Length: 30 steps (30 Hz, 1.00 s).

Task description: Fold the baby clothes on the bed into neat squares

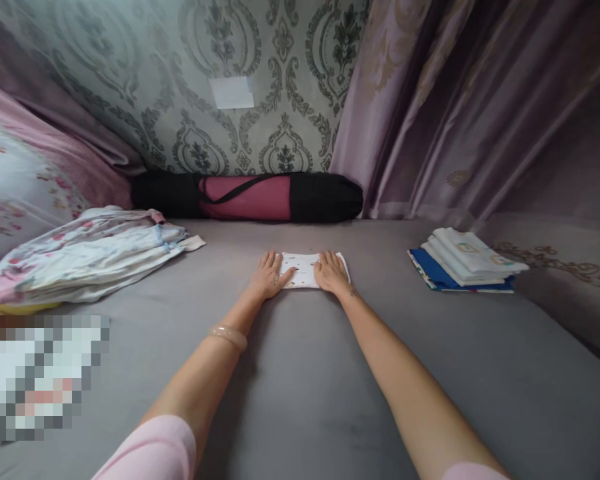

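A small white cloth (305, 270) with tiny printed figures lies folded into a flat rectangle on the grey sheet (300, 373). On its left edge rests my left hand (270, 275), fingers stretched out and the thumb over the cloth. My right hand (332, 271) lies flat on the cloth's right side, fingers extended forward and covering part of it. Both palms face down, and neither hand is wrapped round anything. A pale bangle (229, 337) circles my left forearm.
Folded white cloths (473, 257) are stacked on a blue folded cloth (445, 273) at the right. Loose patterned fabrics (95, 250) lie heaped at the left, near a pixelated item (53, 377). A black and maroon roll bag (250, 197) lines the wall, beside purple curtains (420, 113).
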{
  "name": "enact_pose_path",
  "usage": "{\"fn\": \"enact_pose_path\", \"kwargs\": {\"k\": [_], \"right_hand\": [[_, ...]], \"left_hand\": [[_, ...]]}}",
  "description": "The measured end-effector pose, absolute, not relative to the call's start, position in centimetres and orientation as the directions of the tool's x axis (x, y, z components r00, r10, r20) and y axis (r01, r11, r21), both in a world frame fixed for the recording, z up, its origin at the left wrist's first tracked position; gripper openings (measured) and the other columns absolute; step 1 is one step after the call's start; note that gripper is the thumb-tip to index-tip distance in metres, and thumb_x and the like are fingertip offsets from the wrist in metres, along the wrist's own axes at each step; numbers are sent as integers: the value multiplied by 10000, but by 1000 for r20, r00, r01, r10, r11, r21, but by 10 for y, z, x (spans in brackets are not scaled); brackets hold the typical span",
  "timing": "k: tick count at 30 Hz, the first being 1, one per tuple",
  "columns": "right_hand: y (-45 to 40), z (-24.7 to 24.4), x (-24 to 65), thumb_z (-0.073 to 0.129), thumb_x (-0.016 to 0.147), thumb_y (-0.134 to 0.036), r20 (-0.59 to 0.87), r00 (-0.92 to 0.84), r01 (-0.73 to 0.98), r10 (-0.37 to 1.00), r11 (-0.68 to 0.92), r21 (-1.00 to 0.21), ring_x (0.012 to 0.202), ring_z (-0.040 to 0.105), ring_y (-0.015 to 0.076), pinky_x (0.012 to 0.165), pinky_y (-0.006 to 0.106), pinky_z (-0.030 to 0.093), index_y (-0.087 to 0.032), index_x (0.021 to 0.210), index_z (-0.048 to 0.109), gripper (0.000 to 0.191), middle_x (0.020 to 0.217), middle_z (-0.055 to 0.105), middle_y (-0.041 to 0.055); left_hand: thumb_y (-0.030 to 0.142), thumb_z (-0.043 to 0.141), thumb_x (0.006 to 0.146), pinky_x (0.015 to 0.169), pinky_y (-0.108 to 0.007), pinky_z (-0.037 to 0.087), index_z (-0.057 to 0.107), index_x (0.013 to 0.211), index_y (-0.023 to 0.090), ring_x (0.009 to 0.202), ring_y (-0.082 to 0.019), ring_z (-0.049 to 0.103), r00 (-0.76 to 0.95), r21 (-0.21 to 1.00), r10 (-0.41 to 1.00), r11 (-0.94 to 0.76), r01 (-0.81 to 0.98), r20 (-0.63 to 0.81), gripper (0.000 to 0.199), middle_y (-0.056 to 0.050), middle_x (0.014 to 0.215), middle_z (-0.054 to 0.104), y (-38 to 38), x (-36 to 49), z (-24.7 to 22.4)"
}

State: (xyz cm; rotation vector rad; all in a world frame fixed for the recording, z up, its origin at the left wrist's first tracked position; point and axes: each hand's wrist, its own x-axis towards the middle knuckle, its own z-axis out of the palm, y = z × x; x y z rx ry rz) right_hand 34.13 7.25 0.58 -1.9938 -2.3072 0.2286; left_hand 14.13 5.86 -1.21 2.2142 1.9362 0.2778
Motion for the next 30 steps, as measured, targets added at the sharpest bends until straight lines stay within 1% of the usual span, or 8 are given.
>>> {"fn": "enact_pose_path", "kwargs": {"k": [4, 8, 11, 15, 21, 24, 26, 30], "right_hand": [[79, 7, 354, 166, 981, -307, -92, -223, 965, 970, 207, -161, 1448, 166, 229, 1175, 379, 92, -71, 1499, 275, 579, 1570, 224, 121], [80, 4, 371, 130, 983, -327, -84, -295, 944, 952, 277, -179, 1460, 108, 211, 1183, 381, 70, -93, 1518, 225, 592, 1585, 178, 86], [80, 1, 379, 136, 976, -332, -61, -272, 947, 960, 256, -196, 1462, 92, 206, 1183, 348, 92, -51, 1512, 219, 611, 1587, 158, 105], [81, -3, 381, 132, 974, -329, -44, -222, 953, 974, 208, -219, 1461, 96, 223, 1183, 346, 103, -16, 1500, 234, 620, 1584, 161, 124], [79, -7, 377, 164, 968, -344, 2, -53, 979, 999, 52, -198, 1443, 163, 287, 1173, 436, 129, 2, 1487, 255, 630, 1571, 188, 169], [78, -6, 377, 157, 968, -365, -21, -8, 980, 1000, 4, -198, 1439, 169, 299, 1164, 484, 134, -16, 1492, 252, 636, 1569, 191, 173], [79, -4, 381, 143, 971, -373, -61, -20, 981, 998, 8, -195, 1446, 147, 294, 1165, 495, 120, -34, 1501, 237, 635, 1574, 180, 163], [80, 1, 396, 140, 975, -389, -120, -143, 973, 982, 117, -201, 1462, 85, 258, 1180, 456, 90, -64, 1519, 195, 636, 1590, 133, 125]], "left_hand": [[584, 146, 948, 1171, -446, 145, 242, 1510, 125, 1468, -278, 104, 195, 253, 980, -181, 950, -29, 732, -134, 1585, 163, 60, 131, -9], [554, 130, 954, 1173, -436, 142, 213, 1517, 122, 1470, -259, 96, 229, 234, 973, -215, 948, -37, 715, -118, 1588, 142, 61, 125, -9], [575, 126, 947, 1175, -414, 142, 209, 1517, 102, 1469, -256, 108, 226, 219, 974, -214, 952, -32, 745, -123, 1587, 141, 61, 123, -10], [605, 136, 936, 1178, -405, 123, 195, 1513, 62, 1468, -261, 118, 170, 214, 985, -160, 964, -31, 794, -165, 1581, 142, 59, 124, -9], [614, 134, 931, 1173, -457, 109, 200, 1513, 74, 1467, -267, 133, 135, 235, 990, -124, 964, -34, 796, -167, 1582, 142, 54, 126, -6], [621, 132, 928, 1174, -469, 98, 202, 1514, 86, 1466, -264, 140, 144, 252, 989, -132, 959, -32, 796, -159, 1583, 144, 54, 126, -6], [618, 123, 930, 1175, -475, 92, 201, 1513, 86, 1469, -258, 125, 166, 266, 986, -153, 952, -28, 793, -158, 1583, 139, 55, 124, -6], [601, 102, 936, 1178, -474, 86, 191, 1514, 83, 1474, -246, 85, 200, 287, 980, -186, 940, -21, 782, -145, 1587, 119, 54, 121, -7]]}}
